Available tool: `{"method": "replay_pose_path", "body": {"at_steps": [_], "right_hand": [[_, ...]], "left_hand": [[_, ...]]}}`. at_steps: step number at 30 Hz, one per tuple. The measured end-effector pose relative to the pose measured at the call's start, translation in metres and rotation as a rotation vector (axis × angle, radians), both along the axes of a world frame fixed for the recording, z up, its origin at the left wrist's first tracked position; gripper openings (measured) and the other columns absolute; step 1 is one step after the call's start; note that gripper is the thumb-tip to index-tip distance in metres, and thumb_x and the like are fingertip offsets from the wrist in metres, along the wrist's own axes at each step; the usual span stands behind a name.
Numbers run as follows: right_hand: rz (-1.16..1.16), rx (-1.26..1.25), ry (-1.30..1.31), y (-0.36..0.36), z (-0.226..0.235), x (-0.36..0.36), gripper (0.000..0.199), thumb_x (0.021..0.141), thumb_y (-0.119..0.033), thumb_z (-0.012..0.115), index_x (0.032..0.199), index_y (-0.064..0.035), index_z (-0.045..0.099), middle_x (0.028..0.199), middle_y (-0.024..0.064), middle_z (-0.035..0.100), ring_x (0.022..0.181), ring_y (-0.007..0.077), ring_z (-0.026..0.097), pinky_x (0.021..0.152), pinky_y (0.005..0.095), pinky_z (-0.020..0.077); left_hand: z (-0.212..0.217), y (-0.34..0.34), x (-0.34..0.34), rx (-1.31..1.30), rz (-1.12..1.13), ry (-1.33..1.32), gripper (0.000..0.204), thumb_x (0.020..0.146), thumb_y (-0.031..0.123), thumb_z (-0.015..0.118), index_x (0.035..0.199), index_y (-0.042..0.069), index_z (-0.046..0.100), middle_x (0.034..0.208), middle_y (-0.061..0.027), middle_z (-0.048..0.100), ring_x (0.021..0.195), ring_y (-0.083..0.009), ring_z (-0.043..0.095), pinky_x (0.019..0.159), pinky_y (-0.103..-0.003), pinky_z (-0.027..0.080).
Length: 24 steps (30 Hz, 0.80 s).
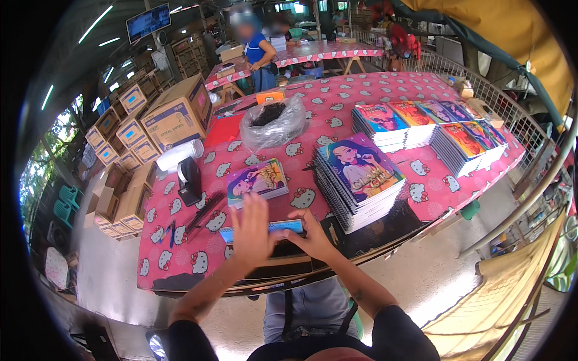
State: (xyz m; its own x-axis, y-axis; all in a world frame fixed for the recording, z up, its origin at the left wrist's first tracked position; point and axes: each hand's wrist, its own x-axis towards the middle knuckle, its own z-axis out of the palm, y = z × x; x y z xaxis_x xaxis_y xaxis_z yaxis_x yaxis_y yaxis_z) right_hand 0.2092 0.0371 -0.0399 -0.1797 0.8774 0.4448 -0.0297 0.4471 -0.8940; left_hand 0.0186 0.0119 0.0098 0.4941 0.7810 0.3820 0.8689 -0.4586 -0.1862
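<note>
A notebook with a blue edge (285, 227) stands near the table's front edge, its long side across in front of me. My right hand (313, 238) grips its right end between thumb and fingers. In front of its left part is my left hand (251, 231), fingers stretched out and slightly blurred, covering some of the notebook. Just beyond lies a small stack of notebooks with a purple illustrated cover (256, 180). To the right rises a tall stack of spiral notebooks (360, 174), black coils along its left side. Thin black strands (205, 213) lie loose at the left.
A black tape dispenser (189, 182), blue pens (172, 234) and a white roll (180, 155) are at left. Behind is a clear plastic bag (272, 123) of black strands. More notebook stacks (391, 123) stand far right. Cardboard boxes (177, 114) pile beyond the left edge; a person (257, 51) stands behind.
</note>
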Motion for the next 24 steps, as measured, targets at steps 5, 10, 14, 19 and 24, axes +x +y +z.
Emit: {"method": "replay_pose_path", "body": {"at_steps": [5, 10, 14, 19, 24], "right_hand": [[0.106, 0.069, -0.084, 0.006, -0.008, 0.013, 0.031, 0.098, -0.018, 0.067, 0.124, -0.0039, 0.061, 0.098, 0.008, 0.07, 0.084, 0.0112, 0.062, 0.075, 0.0307, 0.0509], [0.169, -0.018, -0.164, 0.005, 0.008, 0.015, 0.027, 0.096, -0.017, 0.069, 0.119, -0.0024, 0.07, 0.09, 0.008, 0.072, 0.077, 0.0092, 0.057, 0.07, 0.0297, 0.0493], [0.138, -0.004, -0.106, 0.014, -0.003, 0.013, 0.024, 0.095, -0.015, 0.07, 0.114, -0.0001, 0.071, 0.088, 0.0088, 0.073, 0.073, 0.0083, 0.058, 0.067, 0.0319, 0.0505], [0.107, -0.081, -0.122, 0.006, 0.007, 0.011, 0.021, 0.092, -0.015, 0.072, 0.108, -0.0022, 0.073, 0.081, 0.0111, 0.072, 0.071, 0.0083, 0.061, 0.064, 0.0297, 0.0497], [0.028, -0.031, -0.196, 0.008, 0.009, 0.009, 0.019, 0.09, -0.015, 0.074, 0.104, -0.0025, 0.074, 0.075, 0.0137, 0.069, 0.059, 0.0139, 0.058, 0.057, 0.033, 0.0447]], "left_hand": [[0.0, 0.014, 0.012, 0.156, 0.009, -0.073, 0.092, 0.093, 0.057, 0.054, 0.146, -0.014, 0.033, 0.155, -0.0377, 0.03, 0.149, -0.0505, 0.023, 0.116, -0.071, 0.012], [-0.08, -0.032, -0.004, -0.007, -0.231, -0.055, 0.093, 0.097, 0.061, 0.044, 0.147, -0.016, 0.031, 0.157, -0.036, 0.028, 0.149, -0.0508, 0.024, 0.116, -0.072, 0.009], [-0.006, 0.017, 0.013, 0.075, -0.046, -0.162, 0.092, 0.097, 0.063, 0.041, 0.148, -0.014, 0.033, 0.156, -0.0357, 0.03, 0.149, -0.0501, 0.025, 0.116, -0.072, 0.009], [-0.031, -0.006, 0.015, 0.012, -0.152, -0.174, 0.092, 0.097, 0.061, 0.042, 0.151, -0.012, 0.029, 0.158, -0.0342, 0.028, 0.15, -0.0486, 0.023, 0.117, -0.07, 0.008], [-0.044, -0.018, 0.018, 0.055, -0.146, -0.272, 0.076, 0.097, 0.054, 0.05, 0.148, -0.002, 0.043, 0.157, -0.0208, 0.041, 0.149, -0.0359, 0.034, 0.119, -0.061, 0.016]]}}
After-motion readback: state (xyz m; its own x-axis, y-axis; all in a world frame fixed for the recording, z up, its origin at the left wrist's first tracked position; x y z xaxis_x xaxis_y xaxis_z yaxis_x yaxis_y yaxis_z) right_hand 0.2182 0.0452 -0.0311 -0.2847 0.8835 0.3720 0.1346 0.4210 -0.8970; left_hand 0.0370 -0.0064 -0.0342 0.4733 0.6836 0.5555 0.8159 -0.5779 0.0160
